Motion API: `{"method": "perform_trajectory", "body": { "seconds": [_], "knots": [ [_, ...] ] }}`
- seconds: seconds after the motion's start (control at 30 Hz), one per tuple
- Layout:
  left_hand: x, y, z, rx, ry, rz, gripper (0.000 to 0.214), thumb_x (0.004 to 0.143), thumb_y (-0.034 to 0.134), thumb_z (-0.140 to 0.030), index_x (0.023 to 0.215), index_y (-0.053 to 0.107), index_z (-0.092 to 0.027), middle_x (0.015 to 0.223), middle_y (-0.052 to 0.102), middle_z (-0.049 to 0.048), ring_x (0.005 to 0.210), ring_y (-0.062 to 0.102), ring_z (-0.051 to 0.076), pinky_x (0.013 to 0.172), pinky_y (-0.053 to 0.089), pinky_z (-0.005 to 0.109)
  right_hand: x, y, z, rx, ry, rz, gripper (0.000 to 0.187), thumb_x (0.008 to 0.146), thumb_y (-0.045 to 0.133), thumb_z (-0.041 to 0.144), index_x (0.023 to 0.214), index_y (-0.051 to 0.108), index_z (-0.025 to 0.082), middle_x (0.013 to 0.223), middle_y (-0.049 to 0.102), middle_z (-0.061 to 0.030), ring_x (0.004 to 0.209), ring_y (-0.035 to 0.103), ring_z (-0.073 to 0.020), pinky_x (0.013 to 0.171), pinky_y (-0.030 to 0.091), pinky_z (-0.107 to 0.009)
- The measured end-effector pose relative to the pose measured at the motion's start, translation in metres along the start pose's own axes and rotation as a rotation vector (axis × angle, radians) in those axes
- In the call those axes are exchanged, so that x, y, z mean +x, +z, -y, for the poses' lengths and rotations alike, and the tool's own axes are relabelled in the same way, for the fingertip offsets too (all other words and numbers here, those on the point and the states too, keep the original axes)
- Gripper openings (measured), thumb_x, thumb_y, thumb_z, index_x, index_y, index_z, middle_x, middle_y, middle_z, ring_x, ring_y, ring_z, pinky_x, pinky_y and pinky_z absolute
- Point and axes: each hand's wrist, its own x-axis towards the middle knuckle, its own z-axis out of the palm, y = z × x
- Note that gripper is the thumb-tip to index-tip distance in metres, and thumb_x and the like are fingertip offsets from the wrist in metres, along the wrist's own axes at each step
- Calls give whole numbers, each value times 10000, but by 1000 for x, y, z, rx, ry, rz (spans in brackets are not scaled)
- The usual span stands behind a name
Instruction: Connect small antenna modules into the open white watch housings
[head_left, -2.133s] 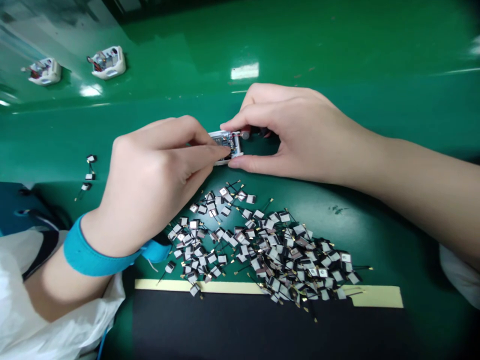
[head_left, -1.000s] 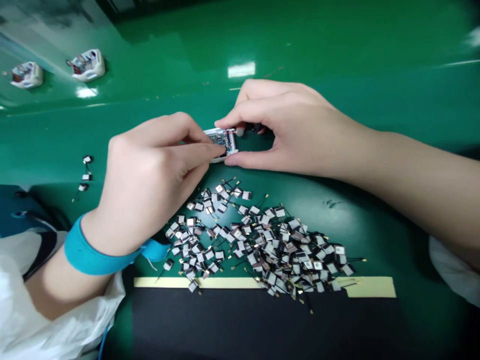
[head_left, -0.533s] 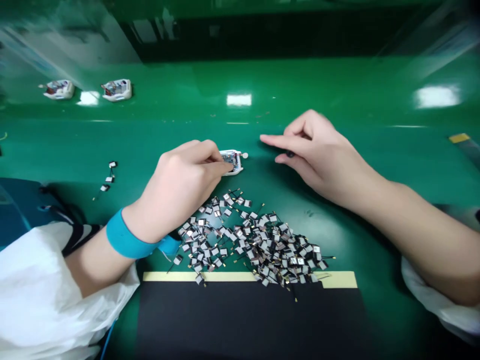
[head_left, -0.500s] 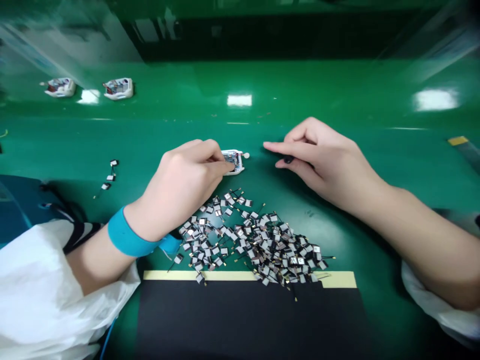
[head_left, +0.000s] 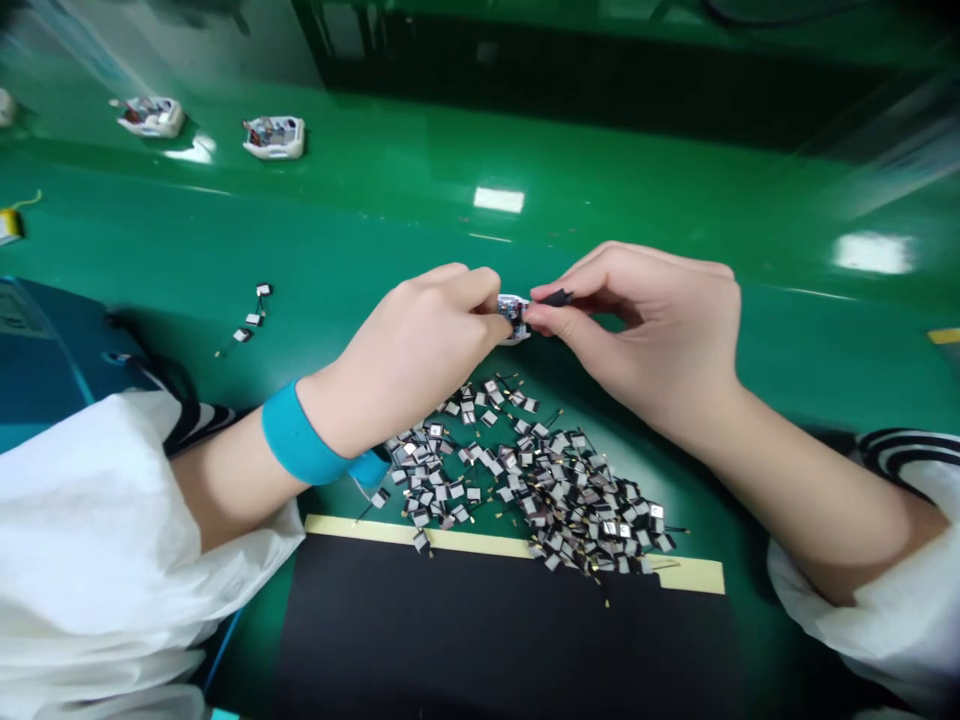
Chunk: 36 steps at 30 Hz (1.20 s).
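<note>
A small white plastic housing with an exposed circuit board [head_left: 514, 318] sits on the green bench, partly hidden by my fingers. My left hand [head_left: 424, 345] pinches it from the left. My right hand [head_left: 637, 335] comes in from the right, its thumb and fingertips at the housing's right side. Those fingers hold a small black piece [head_left: 556, 297], possibly a cable or connector end. Below both hands lies a loose heap of small square patches with thin black leads and gold tips [head_left: 532, 480].
Two similar white housings [head_left: 274, 138] [head_left: 150, 117] stand at the far left of the bench. A few loose patches [head_left: 251, 320] lie left of my hands. A black mat [head_left: 487, 630] with a yellow strip [head_left: 510, 545] lies nearest me. A blue band [head_left: 315, 445] circles my left wrist.
My right hand has moved left from its spot apart from the housing and now meets it, holding the black piece. The view has tilted, and the housing has shifted right in the picture.
</note>
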Motion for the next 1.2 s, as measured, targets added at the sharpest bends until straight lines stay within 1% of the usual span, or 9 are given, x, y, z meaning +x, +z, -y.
{"method": "perform_trajectory", "body": {
  "seconds": [0.1, 0.33, 0.43, 0.57, 0.7, 0.87, 1.0, 1.1, 1.2],
  "knots": [
    [0, 0, -1, 4, 1, 4, 307, 855, 349, -255, 704, 603, -171, 733, 496, 16, 735, 511, 135, 625, 406, 250, 0, -1, 1, -53, -56, -7, 130, 730, 579, 177, 615, 521, 161, 621, 569, 18, 633, 566, -114, 501, 451, -215],
    [0, -1, -1, 34, 33, -1, 264, 839, 378, -224, 710, 600, -163, 745, 507, 19, 736, 520, 141, 617, 415, 249, -2, -1, 0, -113, -85, -1, 152, 726, 563, 174, 599, 481, 163, 610, 555, 12, 604, 549, -113, 491, 444, -220],
    [2, -2, -1, 108, 46, 24, 257, 837, 378, -210, 726, 605, -160, 752, 514, 23, 726, 518, 153, 600, 416, 255, -1, -1, 4, -177, -67, 48, 145, 736, 545, 179, 613, 469, 167, 623, 547, 9, 607, 536, -114, 513, 441, -227],
    [3, -3, -1, 177, 57, 51, 318, 863, 331, -259, 725, 599, -157, 751, 515, 26, 707, 509, 153, 590, 417, 261, 3, -1, 10, -251, -23, 123, 172, 758, 526, 214, 615, 441, 171, 615, 507, 5, 595, 506, -112, 553, 439, -239],
    [3, -4, -3, 201, 53, 51, 323, 870, 323, -273, 758, 601, -154, 767, 514, 28, 706, 495, 142, 590, 409, 251, 6, 2, 11, -253, -3, 136, 215, 777, 501, 243, 604, 393, 176, 599, 458, 7, 586, 477, -107, 588, 435, -247],
    [3, -2, -1, 190, 57, 60, 342, 881, 300, -275, 787, 603, -145, 775, 511, 29, 718, 488, 133, 619, 409, 248, 5, 4, 10, -202, 8, 142, 229, 767, 487, 206, 597, 335, 183, 604, 412, 9, 584, 444, -104, 595, 413, -242],
    [1, 0, 4, 105, 89, -11, 279, 861, 347, -228, 798, 608, -151, 794, 527, 34, 830, 504, 171, 690, 433, 275, 3, 10, 5, -121, -4, 95, 223, 737, 494, 187, 583, 333, 178, 598, 402, 18, 557, 405, -85, 537, 373, -211],
    [-1, -3, 4, 13, 75, -5, 238, 850, 377, -212, 846, 611, -172, 827, 543, 32, 841, 517, 160, 729, 445, 276, 4, 14, -3, 110, 124, 38, 220, 730, 499, 211, 589, 335, 174, 588, 415, 27, 514, 402, -69, 482, 351, -190],
    [-4, -7, -2, -29, -16, 11, 245, 852, 377, -223, 989, 577, -188, 878, 556, 46, 810, 538, 153, 717, 463, 281, 7, 8, -11, 296, 266, -44, 219, 751, 485, 281, 618, 348, 174, 567, 421, 35, 491, 419, -67, 472, 361, -187]
  ]
}}
